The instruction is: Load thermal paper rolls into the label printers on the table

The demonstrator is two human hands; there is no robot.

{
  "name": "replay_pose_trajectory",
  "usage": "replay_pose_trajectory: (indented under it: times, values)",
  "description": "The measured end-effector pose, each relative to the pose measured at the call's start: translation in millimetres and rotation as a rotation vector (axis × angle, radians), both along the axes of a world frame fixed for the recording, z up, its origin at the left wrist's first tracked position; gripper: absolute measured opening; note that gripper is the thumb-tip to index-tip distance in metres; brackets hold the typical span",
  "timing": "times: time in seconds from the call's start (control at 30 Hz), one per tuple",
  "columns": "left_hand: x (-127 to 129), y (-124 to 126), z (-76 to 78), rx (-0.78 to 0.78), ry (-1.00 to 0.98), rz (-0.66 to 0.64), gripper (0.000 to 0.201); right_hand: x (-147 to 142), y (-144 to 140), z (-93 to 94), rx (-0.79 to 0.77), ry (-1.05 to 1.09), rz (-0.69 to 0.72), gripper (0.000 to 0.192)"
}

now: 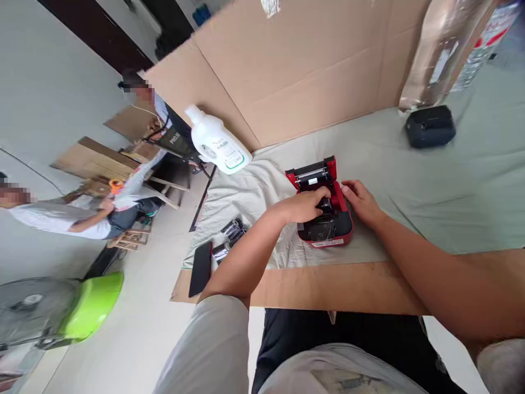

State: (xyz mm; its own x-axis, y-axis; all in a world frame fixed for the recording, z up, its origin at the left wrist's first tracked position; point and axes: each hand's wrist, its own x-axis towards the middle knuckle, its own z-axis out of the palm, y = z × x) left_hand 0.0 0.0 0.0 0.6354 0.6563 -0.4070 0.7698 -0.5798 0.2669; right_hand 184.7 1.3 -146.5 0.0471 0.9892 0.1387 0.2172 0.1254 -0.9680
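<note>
A small red and black machine (348, 229), which looks like a label printer, lies on the cloth in front of me with its lid (312, 174) raised. My left hand (305, 207) reaches into it from the left, its fingers closed on a shiny black piece (325, 206) inside. That piece is mostly covered by the fingers, so its exact kind is unclear. On the machine's right side, my right hand (363, 202) rests against the edge with thumb and fingers apart, holding nothing.
Shiny dark rolls (233, 230) and a black phone-like slab (200, 269) lie left of my forearm. A white jug (219, 139) leans by the cardboard wall (311, 65). A black device (430, 127) and a plastic bottle (471, 65) are at right. Two people sit at far left, beyond a fan (33, 306).
</note>
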Motion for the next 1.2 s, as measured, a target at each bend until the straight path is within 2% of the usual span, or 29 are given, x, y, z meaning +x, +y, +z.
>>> replay_pose_trajectory:
  times: [0.17, 0.3, 0.43, 0.53, 0.6, 0.7, 0.73, 0.77, 0.87, 0.9, 1.03, 1.2]
  values:
    - [11, -1, -13.6, 0.12, 0.113, 0.052, 0.038, 1, 1, -3.2, 0.007, 0.024, -0.012, 0.064]
    - [10, 2, -23.3, 0.167, 0.026, 0.089, 0.033, 1, 2, -7.9, 0.006, 0.068, -0.013, 0.062]
    - [0, -5, -28.3, 0.222, -0.255, 0.114, 0.025, 0, 3, -9.9, -0.001, 0.091, -0.008, 0.067]
    - [-10, -19, -30.0, 0.297, -0.525, 0.088, 0.02, -1, -1, -3.3, 0.013, 0.137, 0.01, 0.07]
    - [-18, -27, -32.7, 0.485, -0.741, 0.141, 0.019, -2, -7, 4.4, 0.078, 0.174, 0.039, 0.072]
    - [-29, -29, -42.4, 0.782, -0.986, 0.361, 0.033, -4, -16, 13.6, 0.177, 0.21, 0.142, 0.075]
    - [-33, -28, -47.4, 0.793, -1.043, 0.427, 0.042, -5, -17, 14.4, 0.187, 0.222, 0.177, 0.075]
    - [-35, -26, -53.1, 0.74, -1.1, 0.477, 0.049, -6, -18, 13.9, 0.191, 0.236, 0.199, 0.075]
    - [-40, -22, -71.8, 0.45, -1.283, 0.545, 0.061, -6, -15, 6.3, 0.219, 0.273, 0.148, 0.075]
    - [-40, -23, -77.4, 0.399, -1.341, 0.559, 0.063, -6, -13, 3.2, 0.238, 0.284, 0.109, 0.075]
    - [-34, -33, -93.3, 0.472, -1.52, 0.582, 0.064, -5, -13, -0.6, 0.33, 0.269, 0.012, 0.073]
    - [-29, -48, -108.5, 0.571, -1.607, 0.544, 0.058, -8, -29, 20.7, 0.58, 0.128, 0.063, 0.065]
